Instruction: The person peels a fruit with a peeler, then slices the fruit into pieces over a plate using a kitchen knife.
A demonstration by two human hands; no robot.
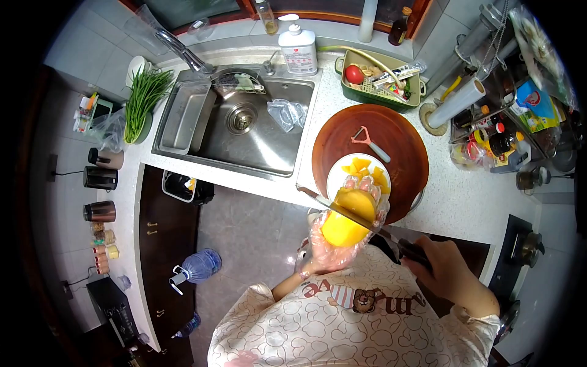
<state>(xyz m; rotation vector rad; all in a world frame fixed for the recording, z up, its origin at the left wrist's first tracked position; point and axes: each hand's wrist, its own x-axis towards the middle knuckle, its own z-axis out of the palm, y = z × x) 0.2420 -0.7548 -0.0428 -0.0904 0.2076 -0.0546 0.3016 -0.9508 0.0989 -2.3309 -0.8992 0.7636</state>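
My left hand (330, 248), in a clear plastic glove, holds a peeled yellow mango (343, 230) from below and around its sides. My bare right hand (437, 266) is wrapped round the dark handle of a knife (348, 214). The blade lies across the mango, between a paler lower part and a deeper yellow upper part. Just beyond the fingers, a white plate (335, 177) carries cut yellow pieces (356, 166). It rests on a round brown board (403, 147), where a peeler (372, 144) with a grey handle also lies.
Left of the board is a steel sink (269, 144) with a plastic bag (286, 115) inside. A green basket (380, 101) with a tomato (354, 74) stands behind the board. Bottles and a rack (498, 131) are at the right. A water jug (202, 266) is on the floor.
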